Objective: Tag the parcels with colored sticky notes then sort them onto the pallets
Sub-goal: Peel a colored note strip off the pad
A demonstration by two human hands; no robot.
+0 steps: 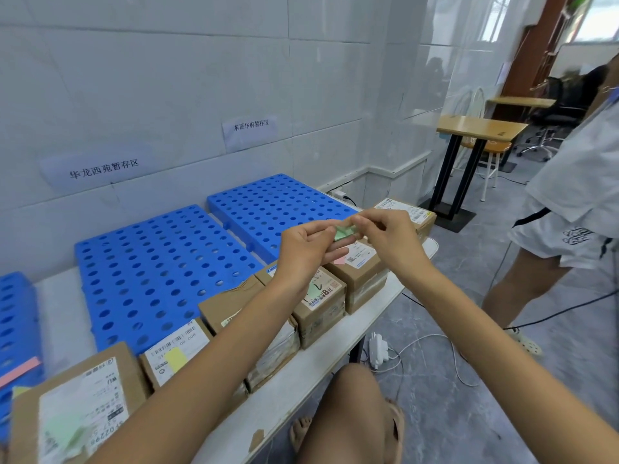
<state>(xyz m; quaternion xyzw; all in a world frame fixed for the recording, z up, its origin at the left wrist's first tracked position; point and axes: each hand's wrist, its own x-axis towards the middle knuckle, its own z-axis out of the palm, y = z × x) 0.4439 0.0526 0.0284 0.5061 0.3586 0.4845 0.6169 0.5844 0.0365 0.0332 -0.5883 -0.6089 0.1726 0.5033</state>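
Near left: a cardboard box (pixel 110 361) is sitting at the near edge of the white table (pixel 335 356), with a green note (pixel 65 430) lying on its label. Just right of it, a second box (pixel 149 365) is carrying a yellow note (pixel 176 359).

More boxes are running in a row toward the far right along the table edge. The left forearm is crossing over the third box (pixel 231 306). The fifth box (pixel 363 274) is showing a pink note (pixel 340 261) at its near-left corner. A sixth box (pixel 410 212) is sitting at the far end.

Above the fifth box the two hands are meeting. The left hand (pixel 306 249) is pinching a small green sticky pad (pixel 345 232) between thumb and fingers. The right hand (pixel 385 232), fingers curled, is pinching the pad's right end. Cannot tell whether a sheet is lifting off.

Behind the row, blue pallets are lying between the boxes and the tiled wall:
- the left pallet (pixel 16 313), with a pink strip (pixel 20 370) on it
- the middle pallet (pixel 157 249), bare
- the far pallet (pixel 278 209), bare

Two paper signs (pixel 104 167) are hanging on the wall above them.

Far right: another person (pixel 576 195) is standing on the floor, with a wooden desk (pixel 479 127) beyond.
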